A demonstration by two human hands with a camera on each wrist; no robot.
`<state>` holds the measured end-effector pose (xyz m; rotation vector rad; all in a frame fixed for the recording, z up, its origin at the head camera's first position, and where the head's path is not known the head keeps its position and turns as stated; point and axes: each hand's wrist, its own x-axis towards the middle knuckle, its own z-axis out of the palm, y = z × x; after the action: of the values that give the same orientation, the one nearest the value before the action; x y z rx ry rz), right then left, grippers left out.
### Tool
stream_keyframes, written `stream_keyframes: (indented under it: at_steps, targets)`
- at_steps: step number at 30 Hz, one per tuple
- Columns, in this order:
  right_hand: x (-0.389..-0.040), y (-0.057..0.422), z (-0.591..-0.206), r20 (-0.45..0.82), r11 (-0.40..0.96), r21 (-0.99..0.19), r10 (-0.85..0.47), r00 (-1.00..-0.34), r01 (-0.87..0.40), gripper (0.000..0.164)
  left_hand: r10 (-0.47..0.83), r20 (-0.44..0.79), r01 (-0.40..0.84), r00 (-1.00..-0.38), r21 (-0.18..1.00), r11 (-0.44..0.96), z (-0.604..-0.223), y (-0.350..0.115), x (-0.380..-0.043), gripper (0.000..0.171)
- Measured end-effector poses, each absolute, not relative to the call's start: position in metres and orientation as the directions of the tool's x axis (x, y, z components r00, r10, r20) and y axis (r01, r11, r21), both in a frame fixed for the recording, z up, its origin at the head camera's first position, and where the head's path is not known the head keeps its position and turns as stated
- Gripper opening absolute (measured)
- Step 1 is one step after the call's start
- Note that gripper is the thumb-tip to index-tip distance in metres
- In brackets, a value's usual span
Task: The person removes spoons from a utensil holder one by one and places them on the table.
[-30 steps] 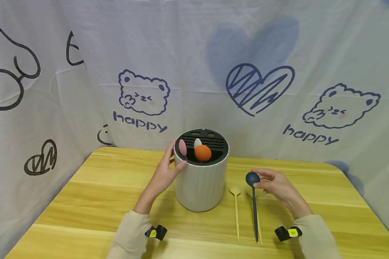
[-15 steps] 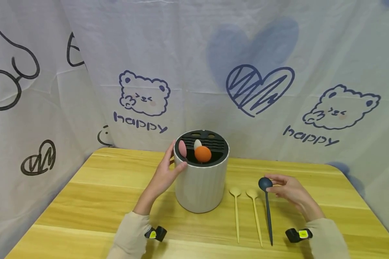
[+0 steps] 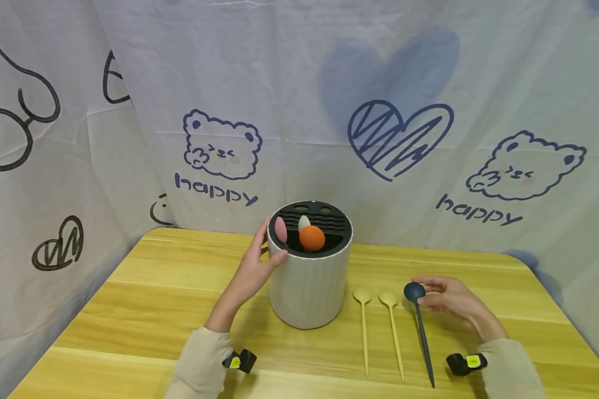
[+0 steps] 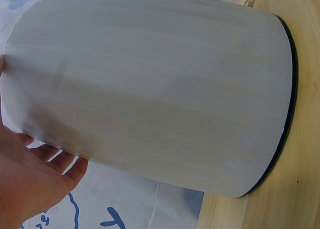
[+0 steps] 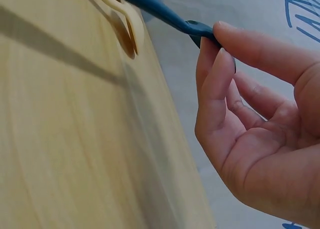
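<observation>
Where the left edge of the working area is reached, the left hand [image 3: 252,271] grips the white cylindrical holder [image 3: 306,296]: the fingers bend around its side wall and the thumb rests at the rim. The holder stands upright on the wooden table [image 3: 155,293].

The black slotted insert [image 3: 336,224] forms the top of the holder. Three utensils stand in it, heads upward, handles mostly hidden: the pink-headed utensil [image 3: 280,229] at the left, the white-headed utensil [image 3: 304,222] partly behind, and the orange-headed utensil [image 3: 311,239] in front. Neither hand grips these three. Whether any of them requires handling cannot be determined.

To the right of the holder, the left yellow spoon [image 3: 362,296] and the right yellow spoon [image 3: 387,300] lie side by side, apart from each other, heads away from the person. Both are free of the hands; this portion of the layout is judged complete.

Next in sequence is the dark blue spoon [image 3: 414,291], beside the right yellow spoon and roughly in line with the row. The right hand [image 3: 451,302] pinches it at the head, between thumb and fingertips. In the right wrist view the head end is clear of the table; contact at the handle tip cannot be confirmed. Its placement is judged nearly complete, with lowering and release outstanding.
</observation>
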<state>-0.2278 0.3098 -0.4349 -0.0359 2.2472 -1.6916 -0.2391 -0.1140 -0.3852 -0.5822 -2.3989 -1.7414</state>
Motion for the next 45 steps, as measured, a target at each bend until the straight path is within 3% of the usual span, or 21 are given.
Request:
stream_keyframes:
  at_steps: [29, 45]
  targets:
    - [-0.232, 0.317, -0.453, -0.296, 0.146, -0.953, -0.245, -0.923, 0.267, 0.058, 0.236, 0.327, 0.383, -0.915, 0.889, 0.253, -0.385, -0.114, -0.239, 0.08]
    - [-0.233, 0.311, -0.461, -0.302, 0.316, -0.919, -0.184, -0.935, 0.235, 0.06, 0.237, 0.325, 0.381, -0.916, 0.89, 0.251, -0.384, -0.113, -0.238, 0.081]
